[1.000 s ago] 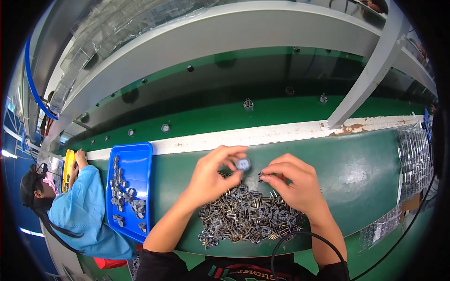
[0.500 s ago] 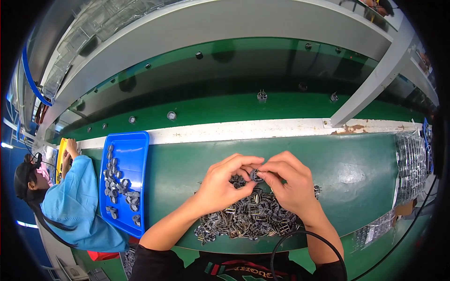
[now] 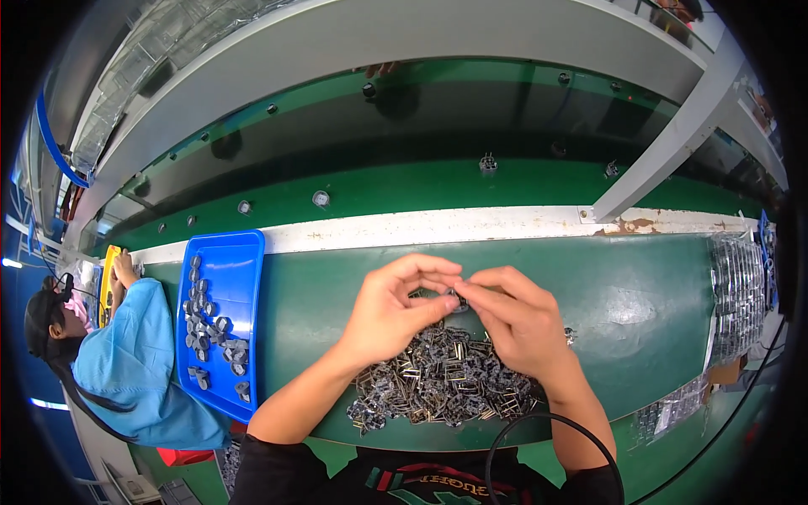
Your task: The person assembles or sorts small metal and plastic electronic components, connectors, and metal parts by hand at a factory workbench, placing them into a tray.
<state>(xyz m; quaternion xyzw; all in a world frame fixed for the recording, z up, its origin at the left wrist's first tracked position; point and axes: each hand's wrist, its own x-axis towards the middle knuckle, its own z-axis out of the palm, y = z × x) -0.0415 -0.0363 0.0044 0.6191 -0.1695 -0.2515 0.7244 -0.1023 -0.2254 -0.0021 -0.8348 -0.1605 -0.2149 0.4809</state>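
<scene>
My left hand (image 3: 389, 310) and my right hand (image 3: 515, 321) meet above the green worktable, fingertips pinched around a small round dark-grey plug part (image 3: 457, 301). Fingers cover most of this part, so its details are hidden. Below and nearer to me lies a heap of small metal-pinned dark plug inserts (image 3: 446, 379) on the table. To the left of my hands stands a blue tray (image 3: 227, 278) holding several grey plug housings (image 3: 200, 307).
Beyond a white rail (image 3: 353, 231), a green conveyor belt (image 3: 404, 181) carries scattered small parts. A grey post (image 3: 665, 126) rises at the right. Stacked clear plastic trays (image 3: 736, 295) line the right edge. A co-worker in blue (image 3: 139, 362) sits left; a black cable (image 3: 581, 429) loops near my right forearm.
Both hands have risen slightly, and my fingers have closed farther over the part, hiding more of it. The parts on the conveyor have shifted to the right.
</scene>
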